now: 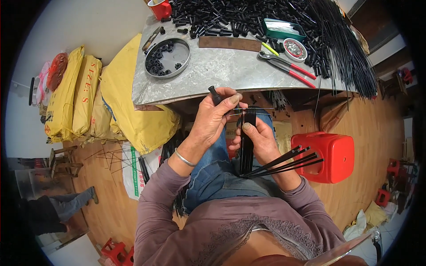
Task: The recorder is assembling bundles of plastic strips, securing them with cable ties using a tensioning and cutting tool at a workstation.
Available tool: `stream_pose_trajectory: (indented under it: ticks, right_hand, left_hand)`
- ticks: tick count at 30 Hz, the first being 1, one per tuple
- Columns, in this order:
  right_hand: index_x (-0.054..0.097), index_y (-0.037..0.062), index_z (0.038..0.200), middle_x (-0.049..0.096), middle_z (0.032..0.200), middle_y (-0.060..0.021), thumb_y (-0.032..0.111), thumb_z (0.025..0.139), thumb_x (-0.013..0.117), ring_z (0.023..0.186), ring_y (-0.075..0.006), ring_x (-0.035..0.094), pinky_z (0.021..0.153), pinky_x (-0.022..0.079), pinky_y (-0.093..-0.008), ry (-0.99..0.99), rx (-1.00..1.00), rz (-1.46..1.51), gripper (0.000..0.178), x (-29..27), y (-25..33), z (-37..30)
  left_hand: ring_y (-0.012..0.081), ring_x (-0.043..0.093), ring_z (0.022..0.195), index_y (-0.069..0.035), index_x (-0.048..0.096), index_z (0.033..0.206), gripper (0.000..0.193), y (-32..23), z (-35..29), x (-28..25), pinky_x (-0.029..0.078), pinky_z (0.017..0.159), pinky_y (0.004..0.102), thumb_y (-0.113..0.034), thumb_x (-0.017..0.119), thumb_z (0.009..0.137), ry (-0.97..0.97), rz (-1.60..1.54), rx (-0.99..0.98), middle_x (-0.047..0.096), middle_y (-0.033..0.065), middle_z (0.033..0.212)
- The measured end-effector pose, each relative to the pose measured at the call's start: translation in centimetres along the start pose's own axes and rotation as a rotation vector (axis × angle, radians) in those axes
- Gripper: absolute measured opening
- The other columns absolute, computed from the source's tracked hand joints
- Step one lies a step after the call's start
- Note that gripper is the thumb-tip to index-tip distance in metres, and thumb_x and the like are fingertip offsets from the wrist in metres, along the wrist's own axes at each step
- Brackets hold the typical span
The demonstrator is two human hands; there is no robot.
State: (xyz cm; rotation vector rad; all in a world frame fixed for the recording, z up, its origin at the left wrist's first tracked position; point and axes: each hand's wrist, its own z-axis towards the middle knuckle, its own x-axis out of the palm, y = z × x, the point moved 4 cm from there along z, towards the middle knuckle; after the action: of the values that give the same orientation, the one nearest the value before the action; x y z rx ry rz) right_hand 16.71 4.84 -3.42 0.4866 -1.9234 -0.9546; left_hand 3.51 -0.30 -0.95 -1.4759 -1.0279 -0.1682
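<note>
Left hand [217, 108]: grip clamped on a black tube [214, 95], thumb pinching near its lower end. Right hand [261, 139]: grip clamped on the black ribs [248, 133], thumb on the near face. Ribs upright over the lap, just off the surface [208, 73] edge; thin wire [265, 108] crosses at their upper ends.

To do it well, I'd say: rib ends level, light steady thumb pressure, wire straight, tube close so nothing fans out.

Counts, left to right: 1 round metal tray [180, 49], small black parts [156, 66] inside too clustered to count; 1 tube in hand; 1 brown bar [230, 43]; ribs several, overlapped, can't count; 1 red-handled pliers [290, 72]; 1 round dish [305, 54]; 1 big red stool [326, 157] at right.
</note>
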Motion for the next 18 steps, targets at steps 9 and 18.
stream_pose_trajectory:
  ticks: [9,18]
  right_hand:
    - [0.05,0.0028,0.106,0.057,0.087,-0.006,0.021,0.097,0.05,0.072,-0.0161,0.063,0.066,0.06,-0.0347,0.002,-0.016,0.002,0.02,0.14,0.23,-0.07]
    - [0.05,0.0031,0.106,0.057,0.087,-0.0059,0.02,0.097,0.049,0.071,-0.0158,0.063,0.066,0.06,-0.0347,-0.002,-0.005,0.008,0.019,0.13,0.08,0.05]
  left_hand:
    - [0.0217,0.064,0.09,-0.005,0.055,0.105,0.021,0.24,0.14,-0.17,0.054,0.079,0.0361,-0.011,0.065,0.087,-0.006,-0.01,0.01,0.062,0.0088,0.097]
    - [0.0177,0.064,0.086,-0.004,0.056,0.104,0.017,0.17,0.08,-0.14,0.057,0.069,0.0317,-0.01,0.063,0.089,-0.04,-0.002,0.036,0.063,0.0091,0.097]
